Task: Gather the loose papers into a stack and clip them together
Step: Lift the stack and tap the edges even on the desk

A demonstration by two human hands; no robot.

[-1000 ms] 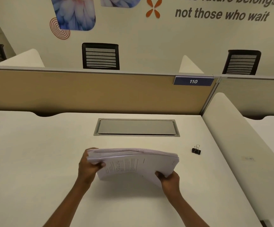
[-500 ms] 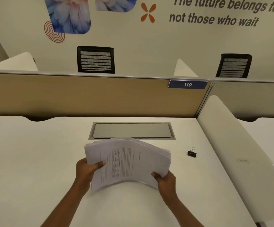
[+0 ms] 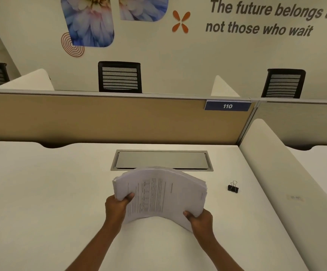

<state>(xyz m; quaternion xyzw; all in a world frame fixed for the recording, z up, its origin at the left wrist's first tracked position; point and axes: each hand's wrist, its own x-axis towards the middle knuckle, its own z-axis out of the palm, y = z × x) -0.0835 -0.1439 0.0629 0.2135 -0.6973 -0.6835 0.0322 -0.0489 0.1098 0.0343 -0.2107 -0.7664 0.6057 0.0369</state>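
A thick stack of printed white papers (image 3: 159,194) is held above the white desk (image 3: 41,192), tilted up with its printed face toward me and bowed in the middle. My left hand (image 3: 117,207) grips the stack's left edge. My right hand (image 3: 199,219) grips its lower right corner. A small black binder clip (image 3: 233,187) with silver handles lies on the desk to the right of the stack, apart from both hands.
A grey metal cable hatch (image 3: 161,160) is set into the desk just behind the papers. A tan partition (image 3: 109,120) closes the back and a white curved divider (image 3: 287,177) the right side. Black chairs (image 3: 119,77) stand beyond.
The stack has tipped from nearly flat to steeply upright, its printed face now toward me. Both hands keep their hold on the same edges.
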